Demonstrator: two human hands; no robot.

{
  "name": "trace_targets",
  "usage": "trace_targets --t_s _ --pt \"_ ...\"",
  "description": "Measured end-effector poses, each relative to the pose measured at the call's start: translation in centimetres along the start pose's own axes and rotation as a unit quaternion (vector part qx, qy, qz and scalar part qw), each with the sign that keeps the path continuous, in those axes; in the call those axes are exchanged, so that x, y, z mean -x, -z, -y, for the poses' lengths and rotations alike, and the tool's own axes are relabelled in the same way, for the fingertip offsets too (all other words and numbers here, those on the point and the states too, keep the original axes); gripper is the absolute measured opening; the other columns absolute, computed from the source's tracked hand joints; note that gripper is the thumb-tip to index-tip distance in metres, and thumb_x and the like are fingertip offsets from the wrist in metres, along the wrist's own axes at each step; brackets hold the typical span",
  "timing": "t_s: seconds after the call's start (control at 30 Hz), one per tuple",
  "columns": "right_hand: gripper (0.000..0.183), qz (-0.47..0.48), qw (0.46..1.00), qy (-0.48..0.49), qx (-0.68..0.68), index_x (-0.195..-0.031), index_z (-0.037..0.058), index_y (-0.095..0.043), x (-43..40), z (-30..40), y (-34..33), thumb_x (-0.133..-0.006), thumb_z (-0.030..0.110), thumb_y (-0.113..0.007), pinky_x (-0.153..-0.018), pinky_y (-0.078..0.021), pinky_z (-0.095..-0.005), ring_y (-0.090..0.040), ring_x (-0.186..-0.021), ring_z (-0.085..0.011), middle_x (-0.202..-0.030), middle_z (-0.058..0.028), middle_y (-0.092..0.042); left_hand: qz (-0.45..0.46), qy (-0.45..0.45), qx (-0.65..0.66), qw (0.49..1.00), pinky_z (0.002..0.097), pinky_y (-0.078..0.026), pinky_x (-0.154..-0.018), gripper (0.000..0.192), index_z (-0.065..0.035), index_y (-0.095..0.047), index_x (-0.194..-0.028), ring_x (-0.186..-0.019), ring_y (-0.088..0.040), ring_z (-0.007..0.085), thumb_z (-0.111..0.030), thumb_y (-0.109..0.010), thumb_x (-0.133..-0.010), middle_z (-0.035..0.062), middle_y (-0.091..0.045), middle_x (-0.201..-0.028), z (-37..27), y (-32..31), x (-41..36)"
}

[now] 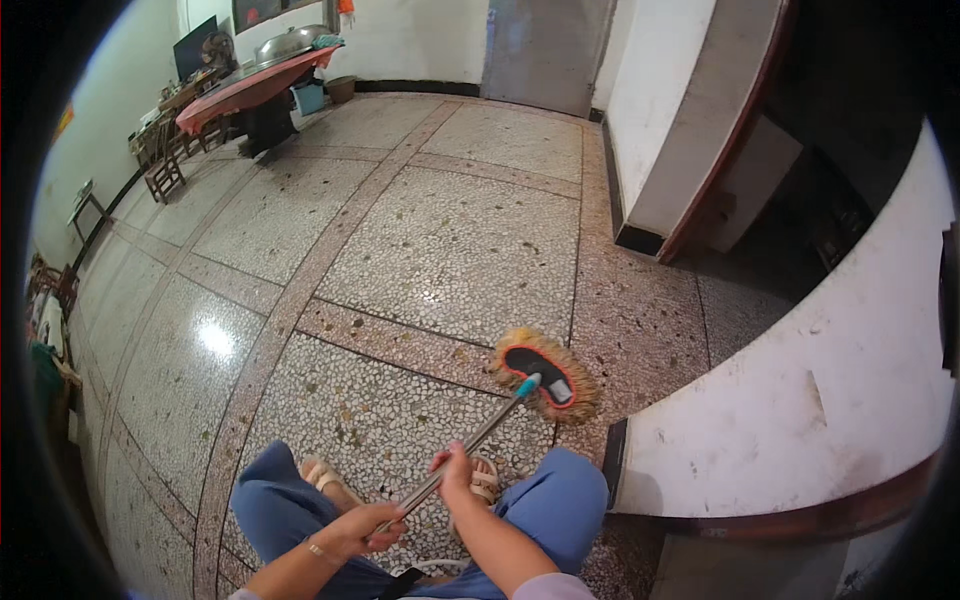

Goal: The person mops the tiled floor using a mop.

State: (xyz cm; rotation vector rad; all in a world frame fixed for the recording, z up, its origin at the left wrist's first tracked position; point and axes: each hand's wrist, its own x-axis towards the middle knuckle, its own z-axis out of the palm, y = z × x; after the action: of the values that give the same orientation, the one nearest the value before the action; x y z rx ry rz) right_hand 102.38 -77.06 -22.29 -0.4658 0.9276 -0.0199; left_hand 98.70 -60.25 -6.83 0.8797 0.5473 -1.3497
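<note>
A dust mop with a shaggy tan-yellow fringe (pixel 581 375) lies ahead of my knees, slightly to the right. Its flat dark pad (pixel 531 363) has an orange edge, and a teal joint (pixel 529 386) links it to a metal pole (pixel 491 427). My right hand (pixel 455 474) grips the pole partway down, above my sandalled right foot. Closer to my lap, my left hand (pixel 373 527) is wrapped around the upper part of the same pole. The pole slants from my lap toward the mop head at upper right. Its top end is hidden around my left hand.
Pebbled terrazzo floor (pixel 457 232) with reddish bands spreads ahead. A white wall (pixel 772 405) stands close on the right, and a wall corner (pixel 664 135) borders a dark doorway. At far left are a cloth-covered table (pixel 255 86), a wooden chair (pixel 163 174) and a blue bin (pixel 307 98).
</note>
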Motion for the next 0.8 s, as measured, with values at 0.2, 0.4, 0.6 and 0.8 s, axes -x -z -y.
trace_targets --t_s 0.2,0.4,0.6,0.8 --pt "0.032 0.015 0.979 -0.120 0.162 -0.063 0.0050 -0.045 8.2 -6.0 -3.2 -0.083 0.030 -0.046 -0.042 -0.0399 -0.0329 -0.046 -0.043 -0.0208 -0.051 -0.0078 -0.046 -0.091 -0.014 0.200 0.975 0.0184 -0.027 -0.029 0.024 -0.0080 -0.048 -0.077 -0.035 -0.036 0.0076 -0.029 -0.044 -0.088 0.0011 -0.045 -0.051 6.6 -1.9 8.7" --pt "0.032 0.113 0.958 -0.083 0.251 -0.066 0.0056 -0.042 -0.3 -0.4 -6.7 -0.084 0.031 -0.048 -0.042 -0.0397 -0.0328 -0.044 -0.045 -0.0198 -0.054 -0.0071 -0.043 0.014 -0.086 0.193 0.977 0.0222 -0.028 -0.034 0.019 -0.0091 -0.042 -0.083 -0.043 -0.037 0.0103 -0.026 -0.045 -0.089 0.0030 -0.044 -0.063 1.3 -0.9 0.3" --pt "0.035 0.081 0.961 -0.103 0.244 -0.071 0.0070 -0.040 -1.9 3.2 -10.2 -0.087 0.037 -0.046 -0.042 -0.0394 -0.0313 -0.042 -0.048 -0.0168 -0.058 -0.0045 -0.042 0.019 -0.123 0.250 0.960 0.0193 -0.024 -0.034 0.018 -0.0104 -0.039 -0.091 -0.044 -0.033 0.0088 -0.028 -0.038 -0.093 0.0022 -0.042 -0.066 -5.0 -2.0 -5.7" --pt "0.029 0.135 0.951 -0.164 0.225 -0.079 0.0085 -0.039 1.1 -2.1 -7.8 -0.087 0.035 -0.046 -0.047 -0.0410 -0.0348 -0.043 -0.051 -0.0186 -0.058 -0.0045 -0.040 0.036 -0.113 0.247 0.962 0.0195 -0.026 -0.034 0.018 -0.0118 -0.039 -0.094 -0.044 -0.033 0.0084 -0.030 -0.038 -0.093 0.0014 -0.041 -0.065 -0.7 0.8 -0.1"
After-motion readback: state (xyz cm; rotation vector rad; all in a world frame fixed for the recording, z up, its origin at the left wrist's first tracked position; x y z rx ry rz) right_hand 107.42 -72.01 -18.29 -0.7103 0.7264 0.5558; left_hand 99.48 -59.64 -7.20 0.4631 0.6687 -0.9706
